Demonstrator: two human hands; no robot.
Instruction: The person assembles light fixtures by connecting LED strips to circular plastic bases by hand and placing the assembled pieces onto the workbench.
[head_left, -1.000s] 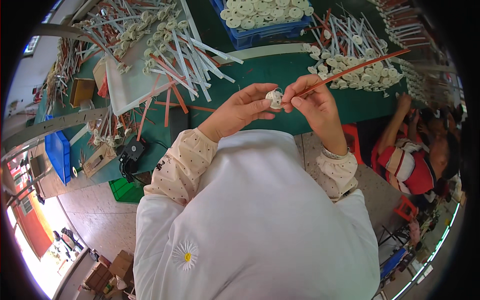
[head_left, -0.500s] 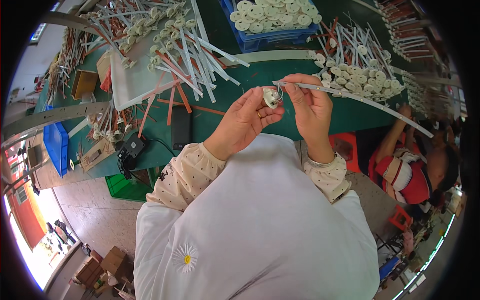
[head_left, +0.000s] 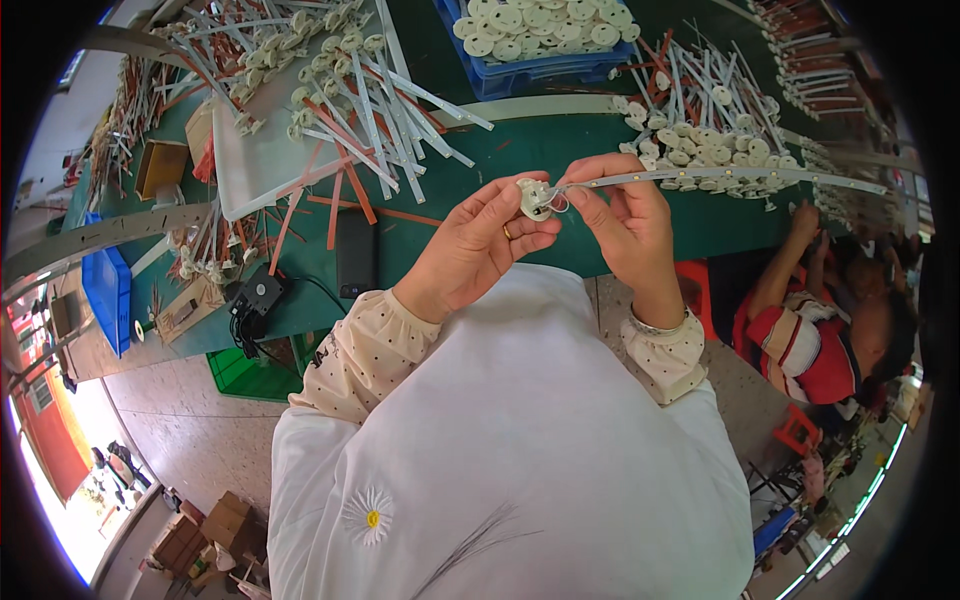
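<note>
Left hand: your left hand (head_left: 462, 248), a ring on one finger, pinches the round off-white fitting (head_left: 533, 203) between thumb and fingers.
Right hand: yours too (head_left: 637, 228), thumb and fingers closed on the near end of the LED strip (head_left: 745, 174).
Round fitting: raised in front of you, above the near edge of the green desk (head_left: 520, 143).
Thin wires (head_left: 560, 197): looped between fitting and strip, in the gap between your hands.
LED strip: pale, small yellowish lights showing; runs out rightward past a heap of disc-ended strips (head_left: 708, 152).
Far side: blue bin (head_left: 560, 80) heaped with off-white discs (head_left: 545, 28).
Left side: white tray (head_left: 245, 190), strips across it; black rectangular device (head_left: 357, 250) near your left forearm.
</note>
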